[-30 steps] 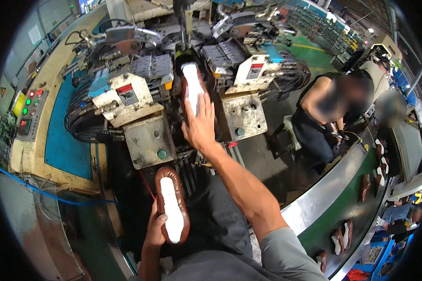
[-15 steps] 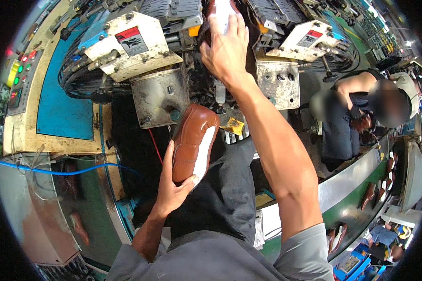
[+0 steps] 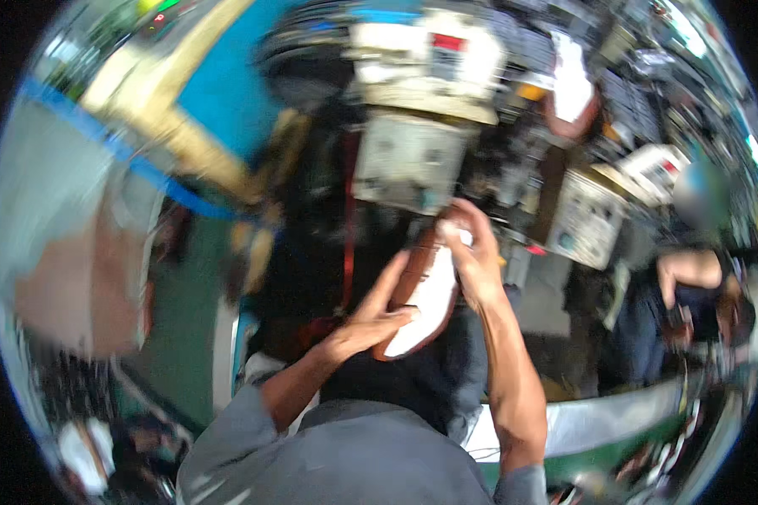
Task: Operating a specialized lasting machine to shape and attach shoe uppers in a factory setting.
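Observation:
Over my lap I hold a brown shoe [image 3: 432, 290], its white underside turned up toward me. My left hand [image 3: 369, 324] grips the near end and side, thumb lying on the white part. At the far end my right hand [image 3: 473, 252] is closed round the tip, thumb on the white underside. A second brown shoe [image 3: 571, 94], also white side up, sits in the machine ahead to the right, apart from both hands. The picture is smeared by motion.
Machine heads with pale metal plates [image 3: 408, 160] stand just beyond the held shoe. A blue hose [image 3: 173, 185] crosses on the left near a cream and blue cabinet [image 3: 219, 93]. Another person [image 3: 691, 273] works at right, beyond a metal-edged conveyor [image 3: 615, 421].
My right hand has let go of the shoe in the machine and come back to the held shoe's far end. That shoe has turned white side up. The view has swung left.

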The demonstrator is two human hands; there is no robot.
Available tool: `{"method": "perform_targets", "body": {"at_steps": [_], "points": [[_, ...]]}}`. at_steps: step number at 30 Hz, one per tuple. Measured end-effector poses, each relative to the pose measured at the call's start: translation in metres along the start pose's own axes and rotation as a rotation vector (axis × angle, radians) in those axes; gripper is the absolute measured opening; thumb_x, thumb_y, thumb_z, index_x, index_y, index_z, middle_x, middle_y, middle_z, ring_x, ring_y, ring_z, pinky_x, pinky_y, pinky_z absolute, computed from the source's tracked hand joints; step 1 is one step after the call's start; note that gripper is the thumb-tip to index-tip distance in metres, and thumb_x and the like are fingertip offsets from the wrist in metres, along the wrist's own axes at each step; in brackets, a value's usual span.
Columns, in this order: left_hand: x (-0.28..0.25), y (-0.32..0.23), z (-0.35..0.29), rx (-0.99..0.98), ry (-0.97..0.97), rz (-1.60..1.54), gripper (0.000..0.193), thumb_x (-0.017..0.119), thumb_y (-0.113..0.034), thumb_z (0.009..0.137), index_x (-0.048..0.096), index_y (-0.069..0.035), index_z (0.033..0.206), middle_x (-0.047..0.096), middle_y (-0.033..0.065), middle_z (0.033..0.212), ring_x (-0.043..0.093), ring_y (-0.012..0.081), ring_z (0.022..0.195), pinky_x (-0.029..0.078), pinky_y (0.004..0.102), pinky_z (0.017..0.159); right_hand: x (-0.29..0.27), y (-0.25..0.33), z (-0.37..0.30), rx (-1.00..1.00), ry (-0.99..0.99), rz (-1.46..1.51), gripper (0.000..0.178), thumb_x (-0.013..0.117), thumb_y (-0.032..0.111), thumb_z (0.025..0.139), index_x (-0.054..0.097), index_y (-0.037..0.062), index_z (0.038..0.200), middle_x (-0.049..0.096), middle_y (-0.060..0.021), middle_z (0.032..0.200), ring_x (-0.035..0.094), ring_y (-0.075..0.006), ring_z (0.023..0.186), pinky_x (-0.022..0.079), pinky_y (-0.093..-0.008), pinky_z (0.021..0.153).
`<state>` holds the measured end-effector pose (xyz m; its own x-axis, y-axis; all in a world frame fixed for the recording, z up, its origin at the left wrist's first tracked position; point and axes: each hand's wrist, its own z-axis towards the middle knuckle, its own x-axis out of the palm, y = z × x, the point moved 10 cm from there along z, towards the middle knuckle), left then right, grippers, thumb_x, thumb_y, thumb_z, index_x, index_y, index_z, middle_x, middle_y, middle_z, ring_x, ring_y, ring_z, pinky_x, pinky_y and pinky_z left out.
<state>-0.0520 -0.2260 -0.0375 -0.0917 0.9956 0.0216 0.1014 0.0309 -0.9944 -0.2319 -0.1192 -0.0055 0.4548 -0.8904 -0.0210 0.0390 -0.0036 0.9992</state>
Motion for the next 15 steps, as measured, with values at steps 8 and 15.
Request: {"method": "perform_targets", "body": {"at_steps": [8,15], "points": [[-0.136,0.114,-0.12,-0.285,-0.436,-0.081,0.097,0.076,-0.025,0.101,0.019,-0.01,0.179,0.038,0.0176,0.175,0.042,0.0278,0.157,0.032,0.0418,0.13,0.041,-0.114,-0.095,0.518,0.246,0.052,0.055,0.072,0.03,0.111,0.059,-0.0013,0.154,0.071,-0.0161,0.139,0.077,-0.0267,0.116,0.061,-0.0404,0.101],[-0.371,0.117,-0.287,-0.762,-0.939,0.902,0.107,0.077,-0.037,0.095,0.013,-0.029,0.18,0.046,0.0378,0.155,0.056,0.0554,0.136,0.051,0.0585,0.113,-0.075,-0.194,-0.168,0.696,0.107,-0.114,0.054,0.073,0.032,0.11,0.06,-0.0033,0.149,0.073,-0.0175,0.136,0.078,-0.0302,0.111,0.063,-0.0408,0.094]]}}
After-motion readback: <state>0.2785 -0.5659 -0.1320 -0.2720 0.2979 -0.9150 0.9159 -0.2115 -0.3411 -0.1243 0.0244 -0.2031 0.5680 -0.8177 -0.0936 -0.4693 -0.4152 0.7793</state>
